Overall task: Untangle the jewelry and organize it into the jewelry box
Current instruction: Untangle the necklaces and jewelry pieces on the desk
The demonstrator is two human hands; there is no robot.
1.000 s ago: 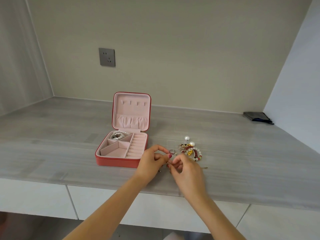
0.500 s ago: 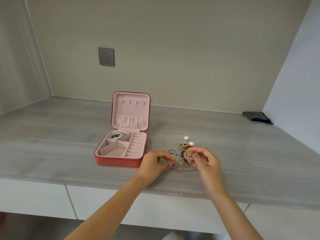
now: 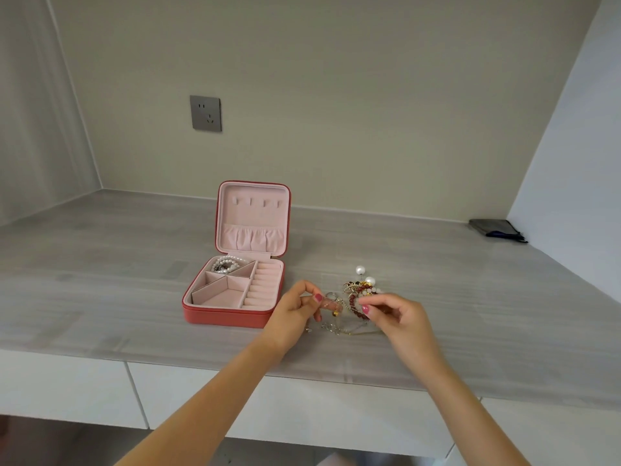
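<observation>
Right now the tangle of jewelry (image 3: 361,292) sits on the grey counter (image 3: 117,297), just right of the open jewelry box (image 3: 235,294) & near the front edge. It's a knot of red & white beads w/ gold bits, two white pearls (image 3: 364,275) at the far side, and a thin gold chain (image 3: 342,327) trailing toward the person. A small ring (image 3: 331,296) lies between the hands.

Left hand (image 3: 294,312) has fingers curled, thumb & forefinger pinching what looks like one end of the chain; the exact piece is too small to tell. Right hand (image 3: 398,316) is likewise curled, fingertips pinching at the beaded bracelet part of the knot, lifted slightly off the surface.

Judging the step: separating chain from beads, early-to-mid task. One pearl strand (image 3: 226,264) is already in the box's back-left compartment; the other compartments & ring rolls look bare.

To do it well: keep tension low, don't pull the hands straight apart, since that prob. tightens the knot. Better to loosen the loop, feed the chain end back thru it, and let the bead cluster rest on the counter for support. Watch the loose ring & pearls so they don't get swept off the edge.

Further out: a grey wall socket (image 3: 205,113) above, and a dark pouch (image 3: 497,230) in the far right corner.
</observation>
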